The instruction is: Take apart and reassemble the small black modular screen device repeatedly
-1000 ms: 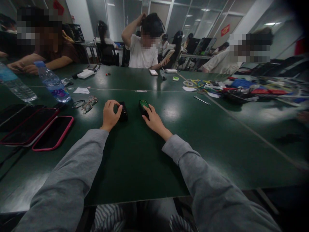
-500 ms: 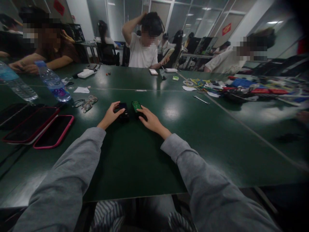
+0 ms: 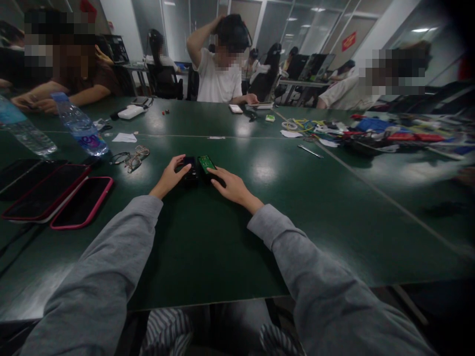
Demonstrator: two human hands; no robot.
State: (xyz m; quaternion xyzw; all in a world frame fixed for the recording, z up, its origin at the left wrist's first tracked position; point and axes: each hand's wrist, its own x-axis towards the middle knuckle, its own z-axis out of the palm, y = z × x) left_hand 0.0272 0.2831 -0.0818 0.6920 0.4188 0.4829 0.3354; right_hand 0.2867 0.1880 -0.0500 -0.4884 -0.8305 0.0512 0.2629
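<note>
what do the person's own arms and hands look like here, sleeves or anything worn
Both arms are in loose, plain grey long sleeves that end at the wrists. The left hand and right hand are bare: no gloves, and no watch, ring or marking shows. The sleeves carry no print or logo in this view.

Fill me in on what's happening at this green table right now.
A person in grey sleeves has both hands out on the green table. The left hand rests on a small black casing, and the right hand touches a small green circuit board right beside it; the two parts sit side by side. Eyeglasses, a water bottle and pink-cased phones lie to the left. Other people sit across the table.
</note>
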